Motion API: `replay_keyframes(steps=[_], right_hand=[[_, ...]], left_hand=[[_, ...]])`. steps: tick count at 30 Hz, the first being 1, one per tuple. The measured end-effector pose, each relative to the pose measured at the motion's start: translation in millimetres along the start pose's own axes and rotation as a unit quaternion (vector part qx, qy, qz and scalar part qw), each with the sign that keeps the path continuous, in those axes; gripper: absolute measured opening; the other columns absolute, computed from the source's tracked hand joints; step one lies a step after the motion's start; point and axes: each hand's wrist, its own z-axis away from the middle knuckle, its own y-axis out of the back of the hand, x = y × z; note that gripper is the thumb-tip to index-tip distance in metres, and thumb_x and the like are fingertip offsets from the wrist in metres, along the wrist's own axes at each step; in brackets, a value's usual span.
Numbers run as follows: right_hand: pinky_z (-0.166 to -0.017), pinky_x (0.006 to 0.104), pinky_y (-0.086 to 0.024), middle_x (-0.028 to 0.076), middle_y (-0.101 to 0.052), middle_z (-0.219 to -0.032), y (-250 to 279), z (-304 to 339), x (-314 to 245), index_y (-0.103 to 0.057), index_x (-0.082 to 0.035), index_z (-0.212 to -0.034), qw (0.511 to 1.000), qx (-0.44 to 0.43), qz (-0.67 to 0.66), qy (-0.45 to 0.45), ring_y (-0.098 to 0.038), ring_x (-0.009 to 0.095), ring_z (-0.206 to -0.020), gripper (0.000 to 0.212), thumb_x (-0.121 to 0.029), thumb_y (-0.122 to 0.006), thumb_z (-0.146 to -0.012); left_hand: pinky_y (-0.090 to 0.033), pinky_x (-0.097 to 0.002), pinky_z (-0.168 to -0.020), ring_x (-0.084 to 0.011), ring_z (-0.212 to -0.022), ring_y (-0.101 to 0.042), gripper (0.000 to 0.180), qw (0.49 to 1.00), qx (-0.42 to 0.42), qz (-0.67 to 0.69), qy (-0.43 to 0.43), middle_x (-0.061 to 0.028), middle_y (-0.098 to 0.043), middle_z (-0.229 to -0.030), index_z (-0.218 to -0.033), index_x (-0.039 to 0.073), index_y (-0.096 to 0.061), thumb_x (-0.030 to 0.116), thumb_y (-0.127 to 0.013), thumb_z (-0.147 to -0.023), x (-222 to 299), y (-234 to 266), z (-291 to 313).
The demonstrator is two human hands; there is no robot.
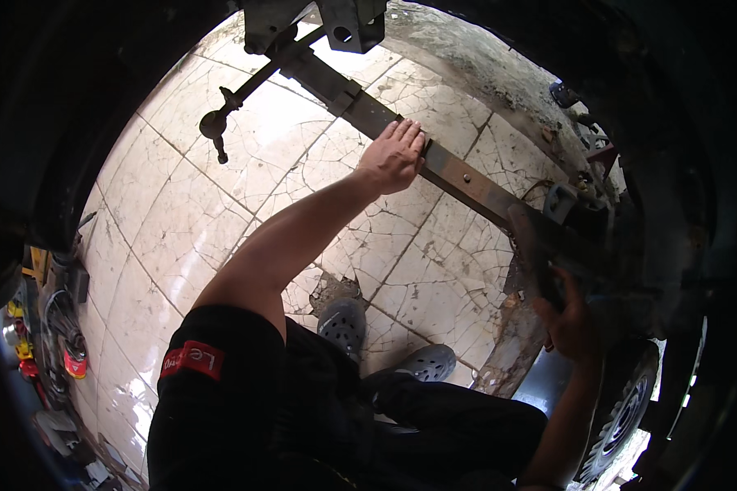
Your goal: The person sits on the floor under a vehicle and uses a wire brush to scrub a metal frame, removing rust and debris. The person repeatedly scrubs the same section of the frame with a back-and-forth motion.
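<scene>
Here, left hand (391, 159): laid over the metal beam (450, 168), its fingers (405, 131) stretched out and close together across the top, not clamped round it.
Right hand (571, 319): up against a dark part (540, 245) near the beam's right end; its fingers look bent, but in the shadow I cannot tell whether they are clamped on it.
Metal beam: slants from upper left down to the right, with a small round fitting (467, 177) on its face, to the right of the left hand.
Upper-left end: crowded by a dark rod (262, 78) with a rounded joint (213, 124) and by a bracket (360, 20) with a round hole.
In the way at right: the dark part hides the beam's end; a pale metal piece (558, 202) stands near it.
Underfoot: cracked pale tiles (262, 172), with a broken patch (329, 290) just beside one of two grey clogs (341, 326).
Lower right: a wheel (628, 407) with a chunky tread, beside the right forearm (571, 409).
Far left: a jumble of gear (57, 315), black, yellow and red.
Upper right: rough, dirty ground (475, 53).
</scene>
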Motion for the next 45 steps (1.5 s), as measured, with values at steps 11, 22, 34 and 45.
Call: replay_keyframes(steps=[11,22,34,45], right_hand=[[-0.049,0.0318,-0.049,0.010,-0.067,-0.087,-2.8,1.8,-9.9,-0.044,-0.014,-0.143,1.000,-0.006,0.002,-0.012,-0.058,0.014,-0.048,0.061,-0.024,-0.066,-0.087],[-0.048,0.0320,-0.049,0.013,-0.068,-0.095,-0.2,-2.3,-0.3,-0.044,-0.013,-0.143,1.000,0.004,-0.011,0.019,-0.058,0.014,-0.048,0.060,-0.023,-0.066,-0.088],[-0.044,0.0312,-0.047,0.011,-0.065,-0.089,-0.7,-10.8,12.4,-0.043,-0.009,-0.143,0.998,0.037,-0.046,-0.001,-0.056,0.015,-0.046,0.058,-0.024,-0.065,-0.091],[-0.038,0.0314,-0.047,0.008,-0.058,-0.081,-28.9,-57.6,65.8,-0.035,-0.012,-0.151,0.991,0.094,-0.092,-0.019,-0.052,0.014,-0.045,0.059,-0.033,-0.055,-0.100]], left_hand=[[-0.010,-0.0384,-0.126,-0.0292,-0.153,-0.016,0.083,0.995,-0.052,-0.057,-0.057,-0.0160,-0.022,-0.164,-0.158,0.006,-0.022,0.066,-0.026,-0.100,-1.6,11.7,6.2],[-0.012,-0.0411,-0.126,-0.0319,-0.152,-0.018,0.098,0.996,-0.050,-0.065,-0.025,-0.0181,-0.021,-0.163,-0.157,0.002,-0.022,0.076,-0.031,-0.094,-4.1,16.4,7.0],[-0.009,-0.0435,-0.126,-0.0334,-0.152,-0.019,0.100,0.998,0.001,-0.052,-0.030,-0.0180,-0.027,-0.162,-0.156,0.003,-0.027,0.080,-0.029,-0.091,-7.7,6.5,8.5],[-0.010,-0.0443,-0.125,-0.0299,-0.152,-0.020,0.089,0.993,0.019,-0.101,0.052,-0.0187,-0.028,-0.161,-0.156,0.004,-0.028,0.070,-0.031,-0.097,-39.2,18.5,-0.1]])
